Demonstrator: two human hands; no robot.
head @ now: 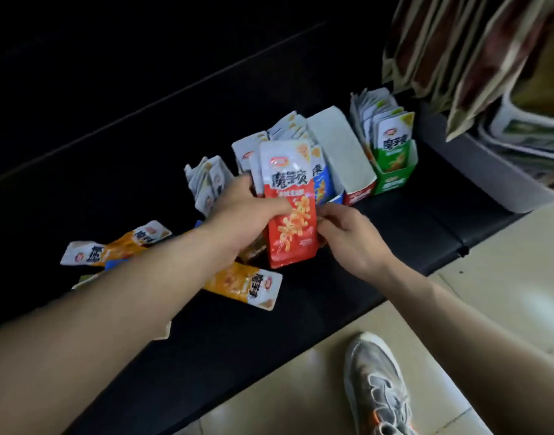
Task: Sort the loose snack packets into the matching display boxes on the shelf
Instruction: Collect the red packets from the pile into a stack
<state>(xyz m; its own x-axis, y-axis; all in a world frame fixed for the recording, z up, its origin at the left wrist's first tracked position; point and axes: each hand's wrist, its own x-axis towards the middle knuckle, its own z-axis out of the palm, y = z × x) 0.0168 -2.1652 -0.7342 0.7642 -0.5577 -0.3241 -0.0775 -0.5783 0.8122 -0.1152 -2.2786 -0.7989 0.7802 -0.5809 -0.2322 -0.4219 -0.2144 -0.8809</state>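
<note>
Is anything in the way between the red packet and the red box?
Yes. The blue packets, standing in their own box, sit between the red packet and the red box. If the packet is lifted over them, nothing visible blocks the way.

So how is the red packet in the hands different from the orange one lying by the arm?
The red packet has a red body; the orange packet has an orange one. The red packet is upright, held by the left hand and right hand; the orange packet lies flat on the black shelf, unheld. Both have white ends with the same dark lettering.
</note>
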